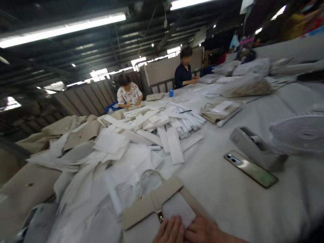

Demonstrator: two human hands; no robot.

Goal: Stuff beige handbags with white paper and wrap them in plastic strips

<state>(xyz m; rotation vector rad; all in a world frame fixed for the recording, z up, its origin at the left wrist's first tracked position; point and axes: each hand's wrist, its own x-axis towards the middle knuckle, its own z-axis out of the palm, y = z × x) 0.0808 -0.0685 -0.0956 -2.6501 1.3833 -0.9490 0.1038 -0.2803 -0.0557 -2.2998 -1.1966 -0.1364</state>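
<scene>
A beige handbag point(165, 192) with a gold clasp lies at the bottom middle, its handle reaching away from me. A white protective sheet point(178, 209) shows on its front beside the clasp. My left hand point(169, 231) rests on the sheet just below the clasp, fingers fairly straight and side by side; its palm is cut off by the frame. Close against it, my right hand point(202, 229) has bent fingers at the sheet's lower right edge. The fingertips are partly hidden, but the hand seems to grip the sheet there.
Loose white sheets point(136, 155) and stacked white strips point(174, 145) spread across the table, with beige bags point(32, 182) at left. A phone point(250, 168), a tape dispenser point(255, 145) and a white fan point(301, 133) are at right. Two people point(129, 92) work across the table.
</scene>
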